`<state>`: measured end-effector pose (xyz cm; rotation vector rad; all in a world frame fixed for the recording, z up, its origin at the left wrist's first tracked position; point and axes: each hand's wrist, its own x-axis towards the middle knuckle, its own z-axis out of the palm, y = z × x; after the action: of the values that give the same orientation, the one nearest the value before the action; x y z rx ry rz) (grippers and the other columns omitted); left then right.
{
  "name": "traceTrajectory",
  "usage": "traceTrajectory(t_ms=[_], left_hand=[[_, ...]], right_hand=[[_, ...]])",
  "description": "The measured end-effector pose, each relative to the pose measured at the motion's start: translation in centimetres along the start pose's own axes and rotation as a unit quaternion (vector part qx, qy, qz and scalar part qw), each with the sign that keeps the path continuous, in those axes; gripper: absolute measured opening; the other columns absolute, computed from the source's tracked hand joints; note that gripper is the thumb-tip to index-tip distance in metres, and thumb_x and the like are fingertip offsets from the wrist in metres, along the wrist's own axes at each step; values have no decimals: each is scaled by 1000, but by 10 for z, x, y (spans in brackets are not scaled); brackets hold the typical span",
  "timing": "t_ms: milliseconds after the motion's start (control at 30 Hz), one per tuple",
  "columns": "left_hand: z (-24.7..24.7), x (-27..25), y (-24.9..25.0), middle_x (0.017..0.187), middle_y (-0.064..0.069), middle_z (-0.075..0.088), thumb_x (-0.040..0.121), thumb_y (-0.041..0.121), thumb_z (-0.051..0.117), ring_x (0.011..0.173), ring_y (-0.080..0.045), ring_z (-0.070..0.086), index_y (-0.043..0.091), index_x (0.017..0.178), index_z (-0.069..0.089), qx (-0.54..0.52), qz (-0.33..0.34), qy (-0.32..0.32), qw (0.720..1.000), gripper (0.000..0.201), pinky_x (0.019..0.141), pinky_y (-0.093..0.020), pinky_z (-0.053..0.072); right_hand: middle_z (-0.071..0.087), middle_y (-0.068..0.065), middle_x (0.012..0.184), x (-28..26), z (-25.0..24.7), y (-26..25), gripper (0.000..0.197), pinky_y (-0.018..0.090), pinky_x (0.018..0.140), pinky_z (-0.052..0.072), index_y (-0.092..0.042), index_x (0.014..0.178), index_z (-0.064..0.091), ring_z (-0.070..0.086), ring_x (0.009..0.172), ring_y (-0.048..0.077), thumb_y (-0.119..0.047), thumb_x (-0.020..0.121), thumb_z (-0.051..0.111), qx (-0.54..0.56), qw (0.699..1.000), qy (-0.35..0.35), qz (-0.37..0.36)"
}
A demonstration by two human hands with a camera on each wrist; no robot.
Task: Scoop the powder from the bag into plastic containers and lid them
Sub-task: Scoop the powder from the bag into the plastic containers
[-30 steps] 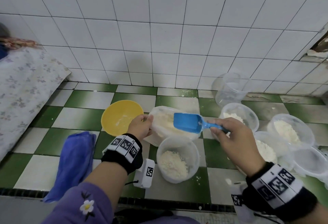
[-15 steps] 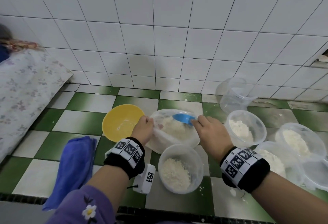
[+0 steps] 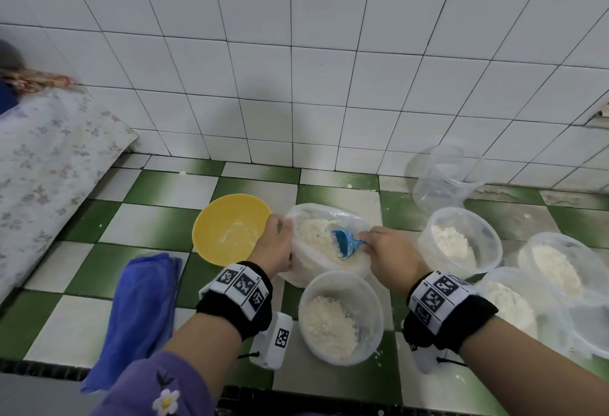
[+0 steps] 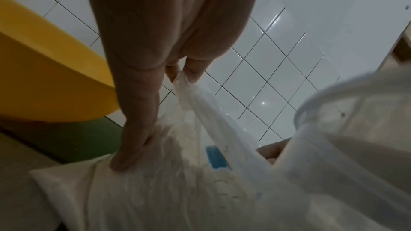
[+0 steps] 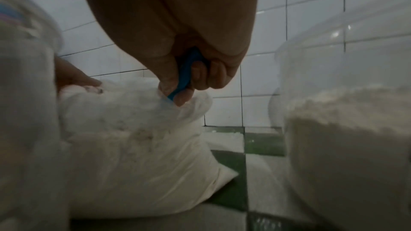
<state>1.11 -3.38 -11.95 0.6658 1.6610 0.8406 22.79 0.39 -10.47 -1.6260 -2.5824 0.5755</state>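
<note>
A clear plastic bag (image 3: 324, 214) of white powder sits open on the tiled counter. My left hand (image 3: 278, 244) pinches its left rim (image 4: 181, 76) and holds the mouth open. My right hand (image 3: 387, 252) grips the handle of a blue scoop (image 3: 344, 244), whose bowl is dug into the powder inside the bag; the handle (image 5: 185, 71) shows between my curled fingers. Just in front of the bag stands a round clear container (image 3: 341, 316), partly filled with powder.
A yellow bowl (image 3: 230, 228) stands left of the bag and a folded blue cloth (image 3: 138, 310) lies front left. Several powder-filled clear containers (image 3: 459, 241) crowd the right side, with an empty clear one (image 3: 445, 176) by the wall. A floral cloth (image 3: 43, 165) covers the far left.
My right hand carried the blue scoop from above the front container into the bag and pushed it down into the powder. My left hand kept its hold on the bag rim.
</note>
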Motion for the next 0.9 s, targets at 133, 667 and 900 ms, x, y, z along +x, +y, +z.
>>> traceTrajectory(t_ms=[133, 667, 900], left_hand=[[0, -2, 1, 120, -16, 55, 97, 51, 37, 112, -41, 57, 35, 89, 46, -26, -3, -19, 999, 20, 87, -55, 53], [-2, -8, -6, 112, -16, 65, 95, 31, 58, 100, -32, 66, 18, 88, 51, -100, -1, 53, 994, 17, 69, -38, 58], [-1, -11, -2, 108, -18, 67, 94, 24, 61, 92, -32, 68, 14, 91, 56, -110, 19, 64, 992, 11, 80, -42, 58]], right_hand=[[59, 6, 92, 1, 8, -2, 21, 36, 82, 45, -12, 98, 67, 58, 91, 26, -17, 96, 46, 68, 996, -29, 45], [70, 13, 97, -32, -20, -3, 30, 3, 68, 44, -20, 74, 66, 64, 95, 24, -13, 97, 49, 312, 940, -23, 137], [69, 14, 109, -50, -36, -4, 41, 6, 69, 36, -32, 60, 49, 60, 108, 26, -16, 97, 49, 311, 940, 11, 139]])
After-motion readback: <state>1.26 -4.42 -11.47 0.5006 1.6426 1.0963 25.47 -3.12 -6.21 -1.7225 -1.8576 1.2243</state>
